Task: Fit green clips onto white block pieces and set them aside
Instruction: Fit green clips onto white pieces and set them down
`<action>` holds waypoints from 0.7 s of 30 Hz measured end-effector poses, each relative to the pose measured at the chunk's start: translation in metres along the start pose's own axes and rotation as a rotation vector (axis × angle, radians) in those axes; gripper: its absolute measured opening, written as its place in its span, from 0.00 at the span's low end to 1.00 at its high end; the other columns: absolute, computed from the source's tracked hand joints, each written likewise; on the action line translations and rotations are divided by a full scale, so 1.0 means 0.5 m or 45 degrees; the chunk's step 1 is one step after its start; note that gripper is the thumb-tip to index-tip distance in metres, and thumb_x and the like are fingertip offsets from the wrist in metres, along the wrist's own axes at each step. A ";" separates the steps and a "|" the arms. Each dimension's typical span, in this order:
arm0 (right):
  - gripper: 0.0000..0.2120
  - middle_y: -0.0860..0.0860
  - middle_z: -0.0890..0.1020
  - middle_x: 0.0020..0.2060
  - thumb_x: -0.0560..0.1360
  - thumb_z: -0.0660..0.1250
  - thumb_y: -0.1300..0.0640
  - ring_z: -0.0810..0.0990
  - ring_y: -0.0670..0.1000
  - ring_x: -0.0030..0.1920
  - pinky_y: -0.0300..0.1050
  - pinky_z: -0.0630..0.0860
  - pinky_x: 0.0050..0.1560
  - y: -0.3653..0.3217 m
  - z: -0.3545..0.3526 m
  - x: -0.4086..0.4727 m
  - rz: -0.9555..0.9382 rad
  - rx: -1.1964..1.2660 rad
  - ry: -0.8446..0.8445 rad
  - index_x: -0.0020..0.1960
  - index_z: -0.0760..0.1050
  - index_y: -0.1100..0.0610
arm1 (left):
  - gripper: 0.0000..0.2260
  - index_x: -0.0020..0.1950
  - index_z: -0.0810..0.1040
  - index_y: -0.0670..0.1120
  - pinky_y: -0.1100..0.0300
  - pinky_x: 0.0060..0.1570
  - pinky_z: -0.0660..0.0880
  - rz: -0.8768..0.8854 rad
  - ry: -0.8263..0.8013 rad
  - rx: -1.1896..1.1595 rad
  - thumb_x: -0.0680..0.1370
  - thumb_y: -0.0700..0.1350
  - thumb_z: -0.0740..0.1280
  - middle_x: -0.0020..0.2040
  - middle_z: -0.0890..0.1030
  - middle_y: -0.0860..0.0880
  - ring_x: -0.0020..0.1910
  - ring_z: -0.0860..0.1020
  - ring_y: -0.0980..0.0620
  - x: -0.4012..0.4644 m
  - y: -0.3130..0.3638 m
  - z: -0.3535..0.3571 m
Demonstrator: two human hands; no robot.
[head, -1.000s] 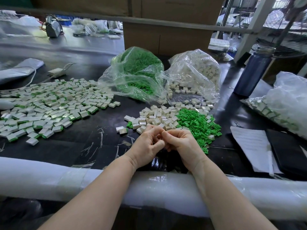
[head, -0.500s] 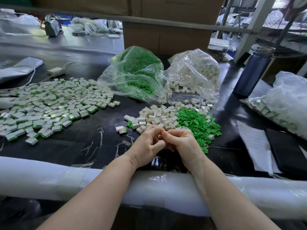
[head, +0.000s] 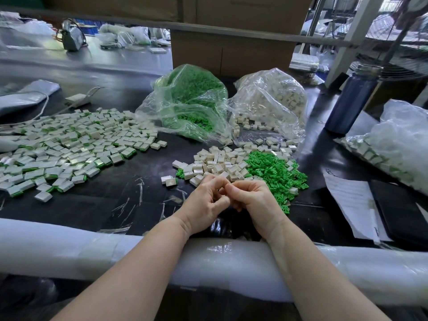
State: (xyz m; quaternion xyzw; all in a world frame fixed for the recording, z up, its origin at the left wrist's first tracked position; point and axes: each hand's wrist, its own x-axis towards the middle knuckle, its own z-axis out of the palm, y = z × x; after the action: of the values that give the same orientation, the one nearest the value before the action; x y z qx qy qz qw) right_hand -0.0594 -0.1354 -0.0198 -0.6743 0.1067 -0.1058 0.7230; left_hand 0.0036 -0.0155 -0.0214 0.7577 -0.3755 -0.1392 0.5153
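**Hands closed together over a hidden piece**

Now your left hand and right hand meet fingertip to fingertip, fingers curled tight; what they pinch is hidden. Just beyond lie the loose white blocks and green clips. Finished pieces spread well left on the black table.
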 end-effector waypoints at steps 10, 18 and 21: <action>0.08 0.55 0.74 0.27 0.74 0.65 0.65 0.70 0.45 0.25 0.33 0.66 0.26 0.000 0.000 0.000 0.046 0.064 0.002 0.38 0.79 0.66 | 0.09 0.42 0.74 0.48 0.54 0.52 0.74 -0.009 -0.017 -0.020 0.75 0.33 0.63 0.50 0.70 0.42 0.45 0.74 0.41 0.000 0.000 -0.002; 0.10 0.56 0.74 0.27 0.74 0.66 0.62 0.69 0.47 0.26 0.35 0.66 0.26 0.002 0.000 0.001 0.016 0.070 0.007 0.39 0.79 0.68 | 0.03 0.43 0.74 0.50 0.60 0.50 0.75 -0.016 -0.021 -0.078 0.72 0.42 0.63 0.51 0.70 0.43 0.43 0.74 0.48 -0.001 0.003 -0.002; 0.11 0.54 0.76 0.26 0.75 0.66 0.58 0.71 0.45 0.26 0.34 0.69 0.27 -0.001 0.004 0.000 -0.034 -0.003 0.001 0.38 0.80 0.63 | 0.10 0.43 0.74 0.53 0.71 0.44 0.71 0.006 0.034 -0.117 0.76 0.37 0.65 0.51 0.71 0.44 0.42 0.74 0.55 0.001 -0.005 -0.002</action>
State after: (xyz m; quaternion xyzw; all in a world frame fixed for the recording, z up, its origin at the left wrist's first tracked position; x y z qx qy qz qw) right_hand -0.0588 -0.1335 -0.0193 -0.6764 0.0982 -0.1155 0.7207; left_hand 0.0057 -0.0147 -0.0230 0.7343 -0.3633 -0.1449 0.5548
